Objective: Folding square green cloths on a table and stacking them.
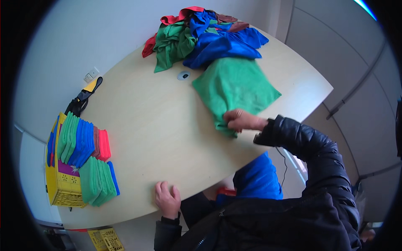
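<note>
My right hand (239, 120) grips the near corner of a green cloth (234, 85) that lies spread on the light wooden table (159, 125), just in front of a heap of green, blue, red and brown cloths (205, 35) at the far end. My left hand (167, 200) rests flat on the table's near edge, fingers apart, holding nothing. Both arms wear dark padded sleeves.
A yellow plastic crate (63, 184) at the left end carries rows of folded green, blue, red and pink cloths (83, 146). A black and yellow strap (86, 96) lies beyond it. A round grey cable port (183, 75) sits in the tabletop. A blue cloth (257, 180) lies on my lap.
</note>
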Demonstrator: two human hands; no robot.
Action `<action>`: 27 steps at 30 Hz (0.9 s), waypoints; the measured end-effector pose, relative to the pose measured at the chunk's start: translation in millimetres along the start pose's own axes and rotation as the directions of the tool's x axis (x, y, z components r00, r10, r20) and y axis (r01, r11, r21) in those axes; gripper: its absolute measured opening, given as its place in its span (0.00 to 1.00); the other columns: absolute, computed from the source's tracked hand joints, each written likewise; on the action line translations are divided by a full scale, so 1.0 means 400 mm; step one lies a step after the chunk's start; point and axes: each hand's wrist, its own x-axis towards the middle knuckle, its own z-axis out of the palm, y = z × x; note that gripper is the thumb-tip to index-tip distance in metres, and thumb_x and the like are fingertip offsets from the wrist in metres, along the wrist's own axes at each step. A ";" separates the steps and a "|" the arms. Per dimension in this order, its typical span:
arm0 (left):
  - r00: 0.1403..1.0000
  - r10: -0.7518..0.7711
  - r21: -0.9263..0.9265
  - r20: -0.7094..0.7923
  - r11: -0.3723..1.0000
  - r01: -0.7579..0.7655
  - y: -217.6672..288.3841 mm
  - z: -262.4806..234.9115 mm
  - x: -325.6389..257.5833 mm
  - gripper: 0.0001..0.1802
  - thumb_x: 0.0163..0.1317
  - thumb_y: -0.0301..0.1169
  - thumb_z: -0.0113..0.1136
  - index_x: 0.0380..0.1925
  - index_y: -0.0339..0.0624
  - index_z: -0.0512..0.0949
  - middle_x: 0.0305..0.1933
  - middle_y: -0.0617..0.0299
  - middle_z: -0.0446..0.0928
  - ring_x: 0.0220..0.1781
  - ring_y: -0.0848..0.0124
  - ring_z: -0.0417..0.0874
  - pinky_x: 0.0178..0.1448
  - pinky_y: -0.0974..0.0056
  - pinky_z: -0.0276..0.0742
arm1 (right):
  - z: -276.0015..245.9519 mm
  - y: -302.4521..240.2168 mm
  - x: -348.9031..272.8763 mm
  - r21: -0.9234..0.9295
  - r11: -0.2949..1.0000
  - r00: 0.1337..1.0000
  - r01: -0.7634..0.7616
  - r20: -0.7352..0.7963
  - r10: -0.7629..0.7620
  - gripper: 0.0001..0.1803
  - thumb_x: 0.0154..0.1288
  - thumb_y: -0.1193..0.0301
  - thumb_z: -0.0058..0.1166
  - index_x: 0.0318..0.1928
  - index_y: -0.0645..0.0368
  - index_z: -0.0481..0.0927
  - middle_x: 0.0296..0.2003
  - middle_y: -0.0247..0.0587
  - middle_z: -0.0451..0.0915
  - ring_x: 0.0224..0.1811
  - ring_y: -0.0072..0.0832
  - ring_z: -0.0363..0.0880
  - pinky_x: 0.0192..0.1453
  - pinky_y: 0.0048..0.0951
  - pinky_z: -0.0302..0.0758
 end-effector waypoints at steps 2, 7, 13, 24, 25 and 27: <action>1.000 0.012 0.004 -0.024 1.000 -0.012 0.001 0.006 0.000 0.17 0.60 0.31 0.61 0.48 0.35 0.74 0.50 0.46 0.74 0.51 0.46 0.78 0.51 0.49 0.76 | 0.112 -0.011 -0.048 -0.006 0.999 0.996 -0.051 0.070 0.051 0.09 0.61 0.75 0.52 0.43 0.62 0.78 0.25 0.34 0.77 0.23 0.21 0.77 0.25 0.26 0.75; 0.999 0.029 0.013 -0.032 1.000 -0.028 0.000 0.005 -0.009 0.19 0.60 0.32 0.62 0.50 0.36 0.74 0.50 0.47 0.74 0.52 0.45 0.78 0.52 0.48 0.76 | 0.341 -0.084 -0.067 0.087 0.996 0.998 0.017 0.059 -0.022 0.12 0.66 0.74 0.51 0.49 0.64 0.75 0.29 0.35 0.77 0.25 0.22 0.77 0.29 0.27 0.76; 0.986 0.018 -0.362 -0.166 0.929 -0.078 0.111 0.002 0.021 0.25 0.56 0.31 0.69 0.53 0.38 0.73 0.59 0.46 0.73 0.58 0.45 0.78 0.56 0.49 0.77 | 0.441 -0.126 -0.065 0.249 0.964 0.971 0.098 0.190 -0.147 0.11 0.64 0.72 0.54 0.46 0.63 0.77 0.28 0.40 0.81 0.26 0.26 0.81 0.32 0.31 0.78; 0.993 0.021 -0.292 -0.117 0.955 -0.055 0.138 0.043 -0.008 0.19 0.53 0.31 0.73 0.44 0.45 0.78 0.58 0.51 0.74 0.51 0.48 0.81 0.49 0.50 0.80 | -0.075 0.069 0.129 -0.794 0.607 0.810 -0.036 -0.379 -0.448 0.57 0.49 0.50 0.73 0.76 0.55 0.58 0.69 0.62 0.65 0.73 0.56 0.61 0.76 0.53 0.60; 0.991 0.018 -0.292 -0.131 0.955 -0.056 0.136 0.040 -0.007 0.19 0.52 0.32 0.73 0.44 0.46 0.78 0.57 0.52 0.74 0.51 0.48 0.81 0.48 0.50 0.80 | -0.077 0.103 0.139 -0.794 0.561 0.843 -0.233 -0.453 -0.291 0.51 0.49 0.51 0.72 0.71 0.55 0.66 0.66 0.62 0.69 0.69 0.57 0.66 0.71 0.52 0.66; 0.989 0.048 -0.276 -0.138 0.957 -0.086 0.147 0.046 0.007 0.19 0.53 0.33 0.74 0.43 0.46 0.77 0.56 0.53 0.74 0.50 0.49 0.81 0.47 0.50 0.80 | -0.120 0.151 0.167 -0.811 0.528 0.787 -0.251 -0.489 -0.376 0.37 0.56 0.54 0.66 0.63 0.57 0.76 0.52 0.59 0.80 0.53 0.55 0.79 0.61 0.46 0.77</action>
